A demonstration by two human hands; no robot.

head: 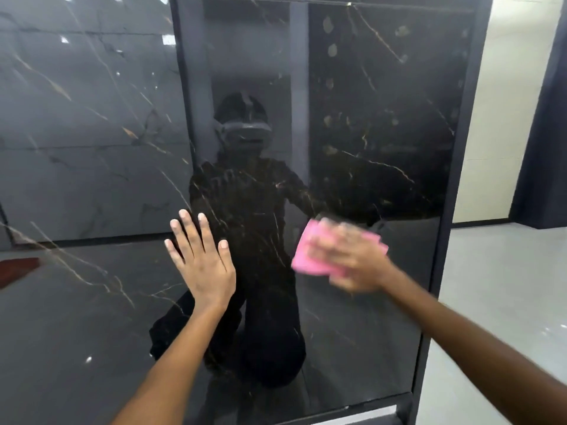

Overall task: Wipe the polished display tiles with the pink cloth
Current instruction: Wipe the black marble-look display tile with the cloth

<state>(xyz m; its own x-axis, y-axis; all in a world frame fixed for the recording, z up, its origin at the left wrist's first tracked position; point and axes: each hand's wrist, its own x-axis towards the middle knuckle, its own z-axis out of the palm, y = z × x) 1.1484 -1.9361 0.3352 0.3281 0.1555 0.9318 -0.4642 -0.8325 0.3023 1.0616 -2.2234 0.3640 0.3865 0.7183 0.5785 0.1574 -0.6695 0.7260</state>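
Note:
A tall, polished black tile with gold veins stands upright before me in a dark frame and reflects a kneeling person. My left hand lies flat on the tile with straight, spread fingers. To the right, my right hand presses a folded pink cloth against the tile at about mid-height. That hand is blurred by motion. Pale smudges dot the upper right of the tile.
A second glossy dark tile fills the left side behind the framed one. Past the frame on the right are a light grey floor, a cream wall and a dark curtain.

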